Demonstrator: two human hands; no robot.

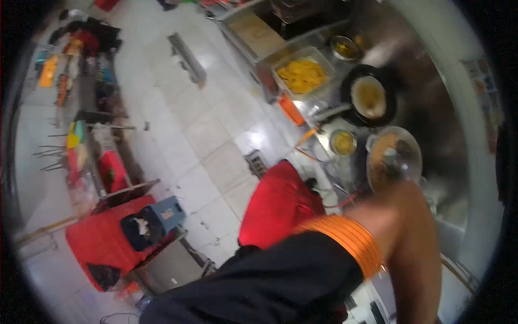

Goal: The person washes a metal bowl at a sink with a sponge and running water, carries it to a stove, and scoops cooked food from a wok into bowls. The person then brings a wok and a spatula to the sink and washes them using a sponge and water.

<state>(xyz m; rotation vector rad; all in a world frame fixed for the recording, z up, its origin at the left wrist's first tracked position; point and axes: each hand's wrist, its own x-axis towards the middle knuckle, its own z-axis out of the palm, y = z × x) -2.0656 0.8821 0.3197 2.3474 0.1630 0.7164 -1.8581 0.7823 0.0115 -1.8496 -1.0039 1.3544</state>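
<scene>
One arm [408, 232], in a dark sleeve [253, 278] with an orange band [353, 240] at its end, bends sharply; the bare part, partly blurred, folds back down past the lower edge

Bare stretch of steel tabletop [434, 108] right of black pan [391, 96], open for hands as far as pale wall [458, 102]. Pan handle [330, 113] juts left between tub [330, 68] and small bowl [354, 143], barring sideways path. Only narrow slots between pan, bowl and round tray [415, 152]. Blurred forearms [413, 232] block approach over tray's near edge.
</scene>
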